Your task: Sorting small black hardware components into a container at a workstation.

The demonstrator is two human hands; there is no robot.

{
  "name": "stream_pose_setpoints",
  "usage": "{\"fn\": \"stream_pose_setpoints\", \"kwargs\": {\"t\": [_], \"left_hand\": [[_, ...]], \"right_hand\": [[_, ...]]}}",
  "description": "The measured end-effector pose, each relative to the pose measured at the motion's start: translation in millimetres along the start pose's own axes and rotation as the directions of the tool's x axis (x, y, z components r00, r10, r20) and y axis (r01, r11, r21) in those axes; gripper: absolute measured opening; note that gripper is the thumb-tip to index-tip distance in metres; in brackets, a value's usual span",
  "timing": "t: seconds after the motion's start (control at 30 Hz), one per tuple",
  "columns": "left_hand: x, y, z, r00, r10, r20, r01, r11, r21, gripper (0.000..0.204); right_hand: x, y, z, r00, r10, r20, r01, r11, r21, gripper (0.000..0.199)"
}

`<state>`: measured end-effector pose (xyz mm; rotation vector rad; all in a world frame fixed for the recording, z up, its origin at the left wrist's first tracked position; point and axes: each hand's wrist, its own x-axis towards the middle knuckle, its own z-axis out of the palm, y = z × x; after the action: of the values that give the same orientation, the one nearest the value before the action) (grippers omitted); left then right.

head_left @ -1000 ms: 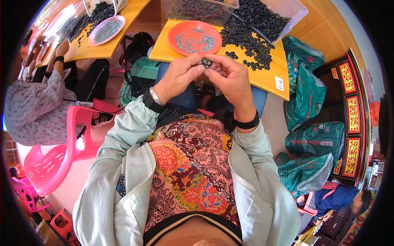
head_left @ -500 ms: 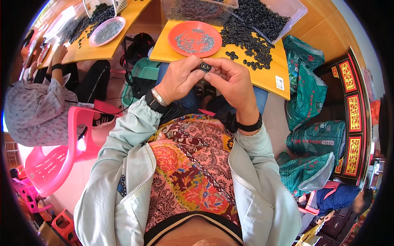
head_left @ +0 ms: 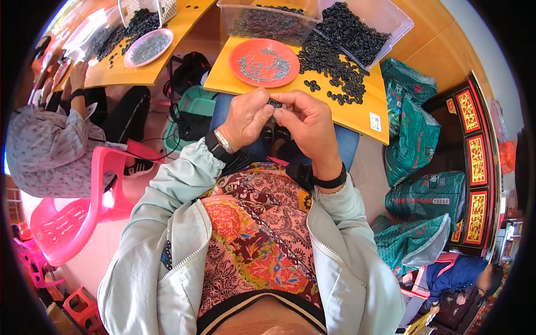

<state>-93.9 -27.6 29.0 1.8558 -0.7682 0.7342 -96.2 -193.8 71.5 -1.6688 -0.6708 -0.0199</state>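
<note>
Both hands meet above the yellow table (head_left: 357, 114) — left hand (head_left: 248, 117) and right hand (head_left: 307, 125) pinch one small black ring (head_left: 274, 103) between their closed fingertips.

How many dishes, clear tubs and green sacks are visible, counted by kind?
Round dishes: 2, the orange dish and the pink dish
Clear tubs: 2, one tub and the tipped tub
Green sacks: at least 5, for example
Total: 9
</note>
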Motion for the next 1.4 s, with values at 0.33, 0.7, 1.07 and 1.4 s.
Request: {"fn": "stream_pose_setpoints", "kwargs": {"t": [0.33,0.7,1.07,1.4], "left_hand": [[26.6,-2.0,2.5,0.947,-0.318,0.044,0.318,0.909,-0.269,0.024],[16.0,-29.9,25.6,0.942,-0.333,0.048,0.335,0.941,-0.049,0.011],[14.0,-33.7,25.1,0.927,-0.365,0.088,0.37,0.928,-0.043,0.009],[11.9,-29.1,26.8,0.904,-0.406,0.133,0.41,0.912,-0.008,0.008]], "right_hand": [[41.9,-4.3,-34.0,0.991,0.132,-0.001,-0.131,0.987,-0.096,0.023],[277.7,72.6,-150.1,0.995,0.08,-0.062,-0.086,0.99,-0.111,0.04],[102.9,125.6,-157.4,0.933,0.351,0.078,-0.241,0.772,-0.588,0.019],[98.1,150.8,-149.8,0.914,0.404,0.044,-0.202,0.546,-0.813,0.026]]}}
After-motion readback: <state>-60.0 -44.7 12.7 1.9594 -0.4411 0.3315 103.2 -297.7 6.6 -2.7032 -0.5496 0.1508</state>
